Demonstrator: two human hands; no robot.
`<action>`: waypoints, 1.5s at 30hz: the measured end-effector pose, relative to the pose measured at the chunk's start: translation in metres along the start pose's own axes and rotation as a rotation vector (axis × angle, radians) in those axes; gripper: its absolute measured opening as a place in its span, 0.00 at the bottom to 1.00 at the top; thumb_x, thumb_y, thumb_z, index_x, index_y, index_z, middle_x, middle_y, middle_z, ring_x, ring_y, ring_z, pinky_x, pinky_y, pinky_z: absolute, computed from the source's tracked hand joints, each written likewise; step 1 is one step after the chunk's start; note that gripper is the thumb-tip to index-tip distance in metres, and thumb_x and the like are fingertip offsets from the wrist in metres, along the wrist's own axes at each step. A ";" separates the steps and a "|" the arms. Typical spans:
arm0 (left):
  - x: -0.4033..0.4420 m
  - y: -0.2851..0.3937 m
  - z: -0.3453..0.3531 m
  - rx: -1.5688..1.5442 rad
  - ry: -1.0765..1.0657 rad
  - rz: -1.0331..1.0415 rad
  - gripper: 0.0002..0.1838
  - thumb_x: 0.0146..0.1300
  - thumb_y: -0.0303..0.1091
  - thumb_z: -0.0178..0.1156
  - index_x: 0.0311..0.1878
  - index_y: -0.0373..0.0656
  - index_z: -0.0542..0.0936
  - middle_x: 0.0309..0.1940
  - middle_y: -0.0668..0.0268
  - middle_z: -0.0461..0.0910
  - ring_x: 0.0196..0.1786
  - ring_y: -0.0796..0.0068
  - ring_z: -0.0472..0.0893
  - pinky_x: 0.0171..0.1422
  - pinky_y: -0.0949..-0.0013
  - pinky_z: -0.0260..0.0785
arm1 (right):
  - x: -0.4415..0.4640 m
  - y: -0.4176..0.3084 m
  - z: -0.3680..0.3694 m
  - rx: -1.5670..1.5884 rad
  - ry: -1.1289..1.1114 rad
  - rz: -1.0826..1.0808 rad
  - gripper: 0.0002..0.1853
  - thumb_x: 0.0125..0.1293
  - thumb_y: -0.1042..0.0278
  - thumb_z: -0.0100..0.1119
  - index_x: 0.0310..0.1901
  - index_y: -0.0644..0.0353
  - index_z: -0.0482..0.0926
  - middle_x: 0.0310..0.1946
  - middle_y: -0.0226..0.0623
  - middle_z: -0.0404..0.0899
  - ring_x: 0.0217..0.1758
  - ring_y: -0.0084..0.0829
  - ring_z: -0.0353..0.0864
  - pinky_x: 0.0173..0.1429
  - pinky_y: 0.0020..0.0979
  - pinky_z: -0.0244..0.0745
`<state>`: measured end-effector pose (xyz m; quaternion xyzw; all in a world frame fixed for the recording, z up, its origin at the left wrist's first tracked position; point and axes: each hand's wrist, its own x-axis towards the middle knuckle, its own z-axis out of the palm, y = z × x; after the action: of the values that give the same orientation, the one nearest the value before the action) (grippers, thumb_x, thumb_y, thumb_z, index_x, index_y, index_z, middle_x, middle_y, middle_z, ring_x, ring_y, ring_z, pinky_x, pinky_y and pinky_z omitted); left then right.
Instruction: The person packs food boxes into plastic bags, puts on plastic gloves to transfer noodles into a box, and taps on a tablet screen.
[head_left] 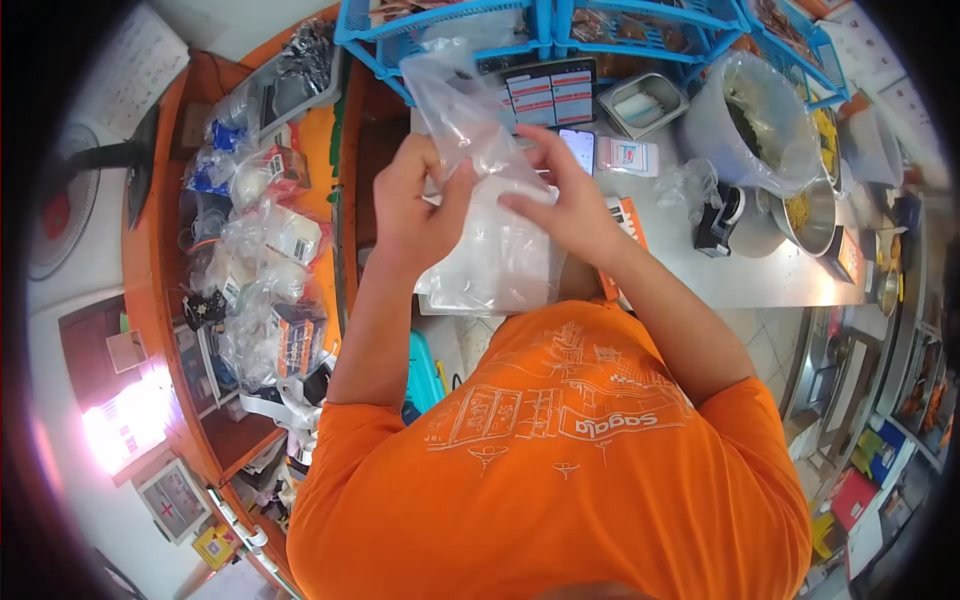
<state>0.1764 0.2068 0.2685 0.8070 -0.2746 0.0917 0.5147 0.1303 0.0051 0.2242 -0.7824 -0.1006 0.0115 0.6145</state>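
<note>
A clear plastic bag [455, 95] is held up between my two hands. My left hand [415, 200] has its fingers curled, with thumb and index finger pinching the left side of the bag. On the other side my right hand [570, 195] has its thumb and fingers bent at the bag's right edge; some fingertips are behind the plastic. Below both hands, a stack of translucent bags [495, 260] lies at the table's near edge. Just beyond my right hand are a lit phone [578, 150] and a tablet [550, 97].
Blue baskets [640, 50] line the back. A metal container [643, 104], a large lined tub [750, 125], a tape dispenser [718, 222] and a metal bowl [805, 222] stand on the steel table [650, 270]. Bagged items [275, 240] fill the left shelf.
</note>
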 end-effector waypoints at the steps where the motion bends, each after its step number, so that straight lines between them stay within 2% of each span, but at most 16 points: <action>1: 0.003 0.010 -0.003 0.005 0.011 0.013 0.10 0.65 0.29 0.61 0.36 0.40 0.68 0.33 0.59 0.79 0.27 0.72 0.78 0.33 0.70 0.68 | 0.008 0.000 -0.005 0.200 0.003 0.086 0.47 0.59 0.63 0.72 0.75 0.52 0.53 0.68 0.44 0.66 0.67 0.34 0.70 0.69 0.40 0.67; 3: 0.016 0.041 -0.008 -0.651 0.124 0.000 0.09 0.66 0.27 0.59 0.39 0.40 0.67 0.41 0.54 0.82 0.29 0.73 0.79 0.32 0.70 0.69 | 0.014 -0.004 -0.016 0.390 0.011 0.151 0.50 0.59 0.60 0.72 0.77 0.51 0.50 0.70 0.43 0.64 0.68 0.35 0.69 0.71 0.42 0.65; 6: 0.017 0.064 -0.008 -0.874 0.190 -0.081 0.08 0.65 0.24 0.53 0.45 0.41 0.66 0.46 0.51 0.81 0.29 0.72 0.79 0.31 0.70 0.72 | 0.003 -0.009 -0.041 1.050 -0.192 0.221 0.53 0.60 0.31 0.62 0.78 0.48 0.48 0.71 0.43 0.62 0.70 0.38 0.68 0.72 0.52 0.63; 9: 0.008 0.067 0.006 -1.034 0.210 -0.216 0.12 0.64 0.22 0.51 0.49 0.40 0.66 0.43 0.54 0.80 0.27 0.74 0.78 0.30 0.71 0.72 | -0.013 -0.010 -0.049 1.354 -0.342 0.329 0.54 0.59 0.26 0.57 0.78 0.49 0.48 0.69 0.45 0.66 0.70 0.40 0.68 0.72 0.52 0.62; 11: -0.001 0.060 0.020 -1.078 0.183 -0.254 0.14 0.63 0.22 0.50 0.52 0.40 0.65 0.41 0.57 0.79 0.26 0.74 0.77 0.29 0.71 0.72 | -0.022 -0.013 -0.057 1.312 -0.235 0.353 0.43 0.66 0.39 0.60 0.75 0.52 0.56 0.65 0.45 0.71 0.67 0.40 0.71 0.70 0.50 0.64; 14: -0.017 0.049 0.045 -0.972 0.107 -0.373 0.20 0.63 0.23 0.51 0.58 0.41 0.62 0.42 0.59 0.76 0.29 0.74 0.78 0.28 0.71 0.71 | -0.039 -0.031 -0.076 1.016 0.352 0.336 0.19 0.65 0.79 0.60 0.54 0.55 0.67 0.51 0.42 0.76 0.56 0.34 0.80 0.55 0.35 0.78; 17: -0.035 0.040 0.079 -0.533 0.023 -0.802 0.30 0.63 0.31 0.59 0.66 0.41 0.60 0.58 0.58 0.69 0.47 0.72 0.77 0.48 0.69 0.71 | -0.058 -0.041 -0.098 0.628 0.527 0.043 0.20 0.63 0.87 0.56 0.52 0.56 0.65 0.50 0.39 0.72 0.51 0.33 0.82 0.52 0.30 0.77; 19: -0.050 0.047 0.097 -0.521 -0.054 -0.840 0.40 0.62 0.33 0.64 0.72 0.40 0.53 0.63 0.54 0.64 0.56 0.66 0.74 0.59 0.63 0.68 | -0.076 -0.051 -0.116 0.424 0.459 0.013 0.20 0.63 0.88 0.53 0.53 0.56 0.65 0.49 0.38 0.71 0.49 0.31 0.82 0.50 0.29 0.76; 22: -0.059 0.071 0.120 -0.104 0.121 -0.022 0.47 0.57 0.31 0.70 0.74 0.36 0.52 0.66 0.47 0.60 0.69 0.57 0.64 0.70 0.55 0.58 | -0.109 -0.080 -0.135 -0.019 0.196 -0.012 0.18 0.63 0.88 0.50 0.52 0.58 0.67 0.46 0.33 0.73 0.44 0.27 0.81 0.47 0.27 0.74; 25: -0.033 0.117 0.131 -0.084 -0.177 0.188 0.39 0.58 0.28 0.68 0.71 0.36 0.60 0.62 0.51 0.69 0.66 0.60 0.70 0.69 0.55 0.62 | -0.142 -0.123 -0.154 -0.376 -0.163 0.000 0.18 0.60 0.87 0.53 0.50 0.59 0.70 0.42 0.33 0.76 0.44 0.26 0.81 0.46 0.28 0.73; 26: -0.020 0.129 0.132 -0.076 -0.174 0.186 0.39 0.58 0.28 0.68 0.71 0.36 0.60 0.62 0.51 0.69 0.66 0.60 0.70 0.69 0.55 0.62 | -0.153 -0.130 -0.160 -0.371 -0.168 -0.006 0.18 0.60 0.87 0.53 0.50 0.59 0.70 0.42 0.33 0.76 0.44 0.26 0.81 0.46 0.28 0.73; 29: -0.012 0.149 0.152 -0.397 -1.104 -0.330 0.31 0.62 0.31 0.68 0.66 0.39 0.67 0.56 0.61 0.77 0.56 0.71 0.76 0.62 0.67 0.67 | -0.191 -0.138 -0.182 -0.498 -0.182 -0.042 0.18 0.57 0.85 0.54 0.49 0.59 0.71 0.40 0.34 0.77 0.43 0.27 0.80 0.45 0.29 0.73; 34: -0.081 0.160 0.244 -1.210 -0.943 -0.273 0.08 0.66 0.27 0.62 0.47 0.41 0.78 0.43 0.67 0.81 0.48 0.79 0.78 0.52 0.71 0.70 | -0.271 -0.121 -0.217 -0.365 -0.103 0.138 0.20 0.57 0.84 0.56 0.51 0.58 0.71 0.38 0.34 0.77 0.37 0.27 0.77 0.41 0.30 0.71; 40: -0.139 0.208 0.311 -0.895 -1.345 -0.597 0.07 0.65 0.27 0.64 0.44 0.39 0.77 0.35 0.71 0.79 0.46 0.80 0.79 0.51 0.73 0.70 | -0.368 -0.095 -0.249 -0.309 -0.076 0.318 0.23 0.57 0.81 0.59 0.55 0.57 0.70 0.40 0.35 0.77 0.36 0.24 0.77 0.39 0.29 0.71; 44: -0.168 0.221 0.354 -0.765 -1.237 -0.480 0.08 0.65 0.27 0.64 0.42 0.38 0.76 0.32 0.70 0.80 0.45 0.79 0.80 0.49 0.75 0.71 | -0.417 -0.075 -0.262 -0.339 -0.029 0.450 0.24 0.58 0.78 0.63 0.57 0.59 0.70 0.41 0.38 0.78 0.37 0.30 0.77 0.42 0.32 0.72; 45: -0.172 0.221 0.365 -0.807 -1.164 -0.561 0.08 0.65 0.27 0.65 0.41 0.40 0.75 0.34 0.69 0.80 0.45 0.78 0.80 0.49 0.74 0.72 | -0.426 -0.057 -0.261 -0.582 0.246 0.270 0.26 0.58 0.76 0.65 0.58 0.61 0.69 0.42 0.40 0.78 0.39 0.34 0.77 0.43 0.34 0.72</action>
<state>-0.1348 -0.1250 0.2009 0.5138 -0.2987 -0.5905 0.5460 -0.2581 -0.3056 0.2979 -0.9267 0.0798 -0.0307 0.3659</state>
